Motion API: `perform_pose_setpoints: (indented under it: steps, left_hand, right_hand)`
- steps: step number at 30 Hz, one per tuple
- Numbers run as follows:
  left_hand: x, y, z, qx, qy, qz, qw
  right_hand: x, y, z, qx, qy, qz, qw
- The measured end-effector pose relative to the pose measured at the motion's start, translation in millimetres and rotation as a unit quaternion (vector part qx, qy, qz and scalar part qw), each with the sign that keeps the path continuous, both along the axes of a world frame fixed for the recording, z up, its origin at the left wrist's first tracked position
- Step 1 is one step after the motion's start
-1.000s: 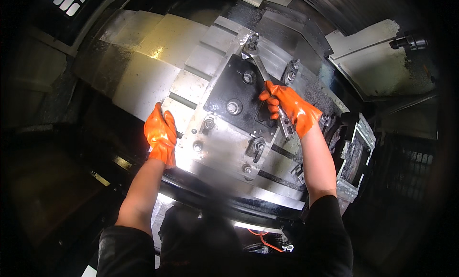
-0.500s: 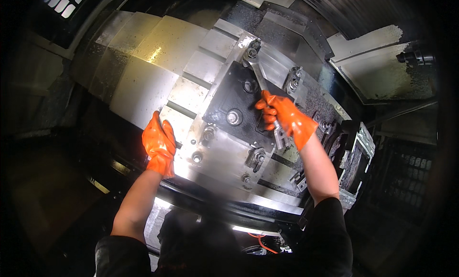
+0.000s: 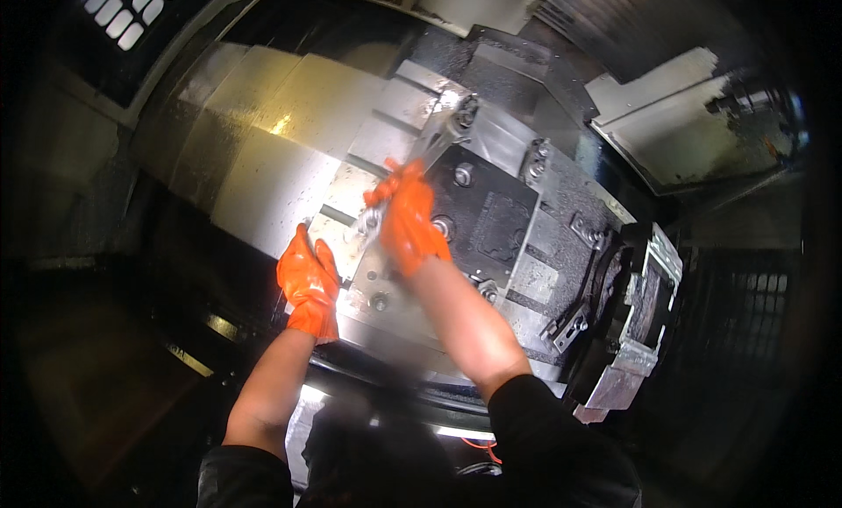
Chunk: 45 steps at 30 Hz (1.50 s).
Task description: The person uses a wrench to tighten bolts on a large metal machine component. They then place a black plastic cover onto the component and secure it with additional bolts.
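My right hand, in an orange rubber glove and smeared by motion, is closed around the handle of a wrench. The wrench's far end meets the clamp nut at the far corner of a dark square plate; whether it is seated on the nut is too blurred to tell. Its near end shows pale below my fingers. My left hand, gloved in orange too, lies on the near left edge of the metal machine table with its fingers stretched out, holding nothing.
Overlapping metal way covers spread to the left. More bolted clamps stand around the plate and on the table's right part. A bracket-like frame rises at the right end. Sheet-metal walls enclose the far side.
My right hand has swung the wrench leftward, from over the dark plate to its left side, pivoting about the far nut. My left hand stays on the table edge; the whole view has shifted slightly.
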<state>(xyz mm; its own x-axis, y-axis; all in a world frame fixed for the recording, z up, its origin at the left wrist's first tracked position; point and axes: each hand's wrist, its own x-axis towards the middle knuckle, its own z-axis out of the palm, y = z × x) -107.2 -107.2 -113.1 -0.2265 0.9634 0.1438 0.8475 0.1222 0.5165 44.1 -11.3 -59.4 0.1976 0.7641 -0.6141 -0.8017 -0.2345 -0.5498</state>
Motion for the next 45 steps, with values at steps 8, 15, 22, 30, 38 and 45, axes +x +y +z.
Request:
perform_pose_setpoints:
  steps: [8, 15, 22, 30, 38, 45]
  left_hand:
    - [-1.5, -2.7, -7.5, -0.004, -0.001, -0.016, 1.0]
    - [4.2, -3.4, 0.9, -0.011, 0.008, -0.022, 1.0]
    - [-3.0, -2.5, -10.8, 0.007, 0.036, -0.028, 0.999]
    - [-3.0, 3.8, -6.9, -0.008, 0.021, -0.031, 0.999]
    - [1.1, -1.0, -5.9, 0.0, 0.024, -0.029, 0.999]
    - [5.6, -3.2, -4.9, 0.027, 0.023, -0.029, 0.999]
  right_hand:
    - [98.6, -281.1, 26.4, -0.051, 0.092, 0.243, 0.964]
    - [166.3, -361.0, 15.8, -0.033, 0.033, 0.284, 0.958]
    - [173.4, -335.6, 33.6, -0.159, -0.123, 0.336, 0.92]
    - [153.7, -323.6, 23.6, -0.147, -0.087, 0.28, 0.945]
    - [51.3, -295.0, 28.2, -0.163, 0.098, 0.109, 0.976]
    - [-18.6, -242.6, -31.5, -0.103, 0.21, -0.048, 0.971]
